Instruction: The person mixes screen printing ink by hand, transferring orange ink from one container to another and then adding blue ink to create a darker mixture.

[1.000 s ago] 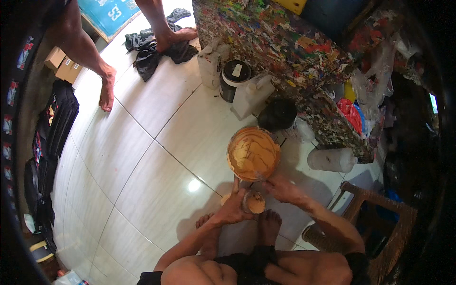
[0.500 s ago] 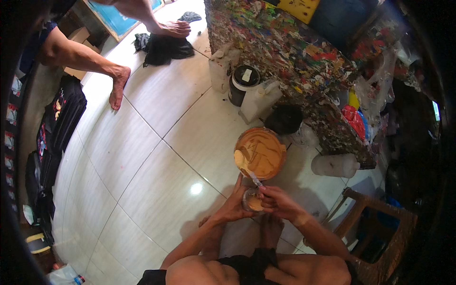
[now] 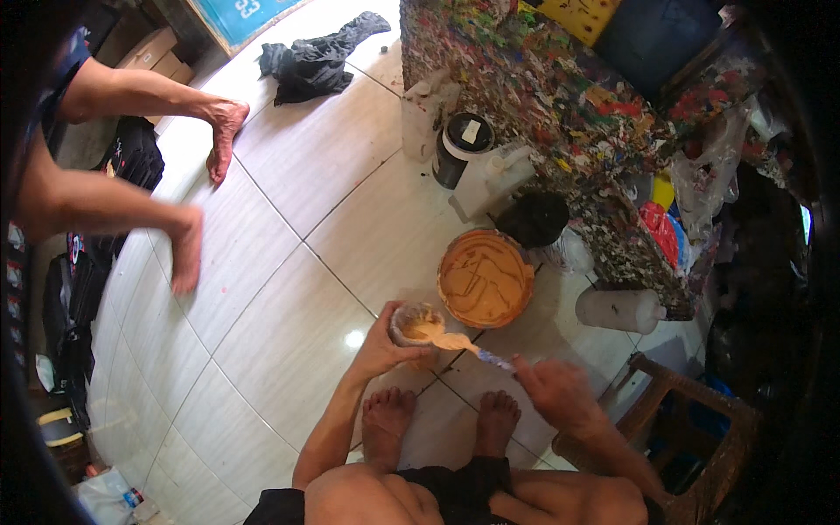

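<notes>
My left hand is wrapped round a clear plastic cup that has orange paste inside. The fingers of my right hand, a little blurred, close on the handle of a spoon. Thick orange paste coats the spoon's head, which lies at the cup's mouth. Just beyond the two hands, a round tub of the same orange paste stands on the floor, with grooves drawn through its surface. The cup is tilted toward the spoon.
A paint-crusted block rises beyond the tub. Beside it stand a black-and-white pot, a whitish jug and a black lump. A bottle lies right, near a wooden stool. Another person's foot is left.
My left hand and the cup have moved left. My right hand has drawn back to the right, bringing the spoon from over the tub to the cup. The other person has stepped left.
</notes>
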`<state>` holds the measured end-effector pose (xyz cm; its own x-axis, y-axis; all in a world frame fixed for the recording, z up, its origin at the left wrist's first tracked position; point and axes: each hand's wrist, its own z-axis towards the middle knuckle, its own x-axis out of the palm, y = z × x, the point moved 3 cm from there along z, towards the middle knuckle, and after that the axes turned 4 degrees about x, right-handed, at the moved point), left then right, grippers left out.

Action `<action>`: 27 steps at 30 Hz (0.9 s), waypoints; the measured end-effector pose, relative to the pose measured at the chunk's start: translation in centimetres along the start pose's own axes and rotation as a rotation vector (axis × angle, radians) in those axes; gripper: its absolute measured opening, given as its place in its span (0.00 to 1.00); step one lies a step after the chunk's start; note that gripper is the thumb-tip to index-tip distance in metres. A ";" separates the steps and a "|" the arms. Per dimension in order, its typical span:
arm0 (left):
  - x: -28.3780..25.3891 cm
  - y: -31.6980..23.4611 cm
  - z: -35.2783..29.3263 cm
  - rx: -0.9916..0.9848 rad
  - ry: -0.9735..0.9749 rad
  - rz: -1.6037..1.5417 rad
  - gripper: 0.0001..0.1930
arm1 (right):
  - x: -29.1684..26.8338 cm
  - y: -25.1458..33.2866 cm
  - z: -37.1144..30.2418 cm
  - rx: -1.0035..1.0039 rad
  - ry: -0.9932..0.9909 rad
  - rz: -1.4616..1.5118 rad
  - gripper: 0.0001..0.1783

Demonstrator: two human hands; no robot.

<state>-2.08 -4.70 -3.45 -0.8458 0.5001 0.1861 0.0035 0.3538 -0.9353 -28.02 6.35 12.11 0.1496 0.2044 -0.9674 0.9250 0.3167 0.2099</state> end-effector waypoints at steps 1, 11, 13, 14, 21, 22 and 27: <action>-0.1 -0.8 0.2 0.016 -0.029 0.010 0.44 | -1.1 -0.8 0.0 0.030 -0.031 -0.070 0.15; -4.1 -1.9 2.8 0.271 -0.262 0.207 0.45 | -4.4 -6.6 3.6 0.385 -0.194 0.140 0.09; -4.5 -1.7 4.4 0.250 -0.252 0.234 0.45 | -4.2 -6.8 3.7 0.425 -0.197 0.172 0.09; -4.7 -1.5 4.9 0.227 -0.227 0.247 0.45 | -4.2 -7.0 3.7 0.482 -0.193 0.192 0.09; -1.0 2.4 -0.9 0.435 -0.430 0.704 0.45 | -4.4 -7.3 3.7 0.361 -0.196 0.029 0.10; 0.6 4.0 -0.9 0.361 -0.293 0.587 0.45 | -4.1 -7.5 3.7 0.354 -0.190 0.041 0.10; 7.2 2.9 3.4 -0.040 -0.114 -0.279 0.43 | -2.0 -8.6 4.4 0.359 -0.196 0.071 0.10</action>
<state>-10.00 -2.77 -5.83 -0.8715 0.2875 0.3973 -0.2186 0.4973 -0.8396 -34.68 -0.88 11.60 0.2494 0.0227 -0.9681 0.9677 -0.0426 0.2483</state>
